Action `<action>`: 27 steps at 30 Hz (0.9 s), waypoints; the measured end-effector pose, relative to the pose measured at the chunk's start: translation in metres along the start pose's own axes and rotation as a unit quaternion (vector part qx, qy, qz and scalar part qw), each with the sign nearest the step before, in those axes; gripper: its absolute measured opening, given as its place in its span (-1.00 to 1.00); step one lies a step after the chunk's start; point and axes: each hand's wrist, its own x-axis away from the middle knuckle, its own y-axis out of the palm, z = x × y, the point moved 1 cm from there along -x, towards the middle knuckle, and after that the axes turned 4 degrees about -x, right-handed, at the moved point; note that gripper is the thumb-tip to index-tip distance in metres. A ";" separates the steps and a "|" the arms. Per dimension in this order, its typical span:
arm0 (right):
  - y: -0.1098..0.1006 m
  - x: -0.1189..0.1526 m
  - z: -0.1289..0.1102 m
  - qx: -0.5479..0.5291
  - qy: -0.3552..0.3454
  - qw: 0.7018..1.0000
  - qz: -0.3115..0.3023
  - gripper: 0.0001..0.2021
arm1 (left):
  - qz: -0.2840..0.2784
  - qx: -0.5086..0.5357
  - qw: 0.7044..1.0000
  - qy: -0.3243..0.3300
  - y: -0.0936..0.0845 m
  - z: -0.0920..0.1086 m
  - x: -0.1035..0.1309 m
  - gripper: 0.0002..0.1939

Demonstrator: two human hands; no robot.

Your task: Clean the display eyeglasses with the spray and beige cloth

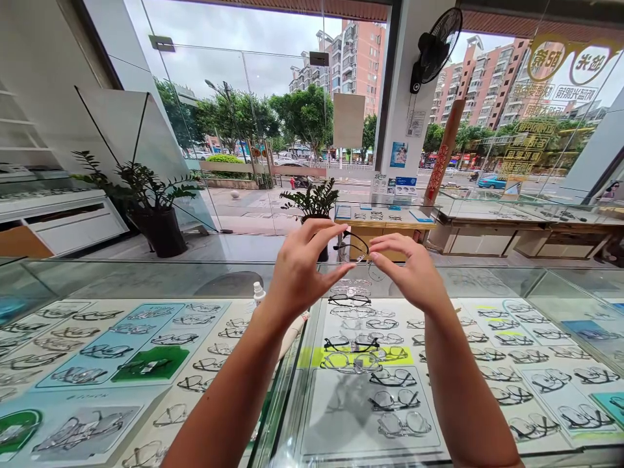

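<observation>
Open air between my forearms, from the glass counter's (160, 281) near edge up to my hands. Dark glasses frame (359, 239) bridges the gap between left hand (305, 263) and right hand (409, 270); I see no straight pass there. White bottle (258, 292) crowds my left wrist, toward the far edge. Past that edge: potted plant (314, 200), well off.

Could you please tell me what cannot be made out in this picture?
Head view: held glasses, partly covered by the left hand and right hand.
Head view: white bottle, lower part hidden behind left wrist.
Head view: pillar notice, print too small.
Head view: teal card, cut off by the right edge.
</observation>
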 end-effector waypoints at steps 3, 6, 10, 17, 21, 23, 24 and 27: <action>-0.001 0.000 0.001 -0.015 0.010 0.999 -0.026 -0.87 | -0.007 0.019 1.000 0.007 -0.003 0.003 0.000 -0.40; -0.004 0.000 0.000 -0.044 0.017 0.998 -0.045 -0.87 | -0.015 0.035 0.999 0.001 -0.006 0.004 -0.001 -0.38; -0.005 -0.001 -0.002 -0.087 0.023 0.994 -0.064 -0.85 | -0.026 0.048 0.999 -0.003 -0.011 0.005 -0.002 -0.39; -0.007 -0.001 -0.004 -0.116 0.029 0.990 -0.075 -0.87 | -0.026 0.074 0.997 -0.012 -0.015 0.007 -0.003 -0.42; -0.006 0.000 -0.007 -0.119 0.024 0.990 -0.070 -0.87 | -0.017 0.087 0.996 -0.021 -0.014 0.008 -0.003 -0.40; -0.006 0.000 -0.008 -0.120 0.025 0.990 -0.063 -0.87 | -0.012 0.088 0.996 -0.030 -0.013 0.009 -0.004 -0.39; -0.006 0.000 -0.008 -0.120 0.026 0.991 -0.059 -0.86 | -0.011 0.089 0.995 -0.034 -0.013 0.010 -0.004 -0.38; -0.006 0.000 -0.007 -0.120 0.027 0.991 -0.054 -0.87 | -0.015 0.105 0.993 -0.048 -0.010 0.011 -0.004 -0.36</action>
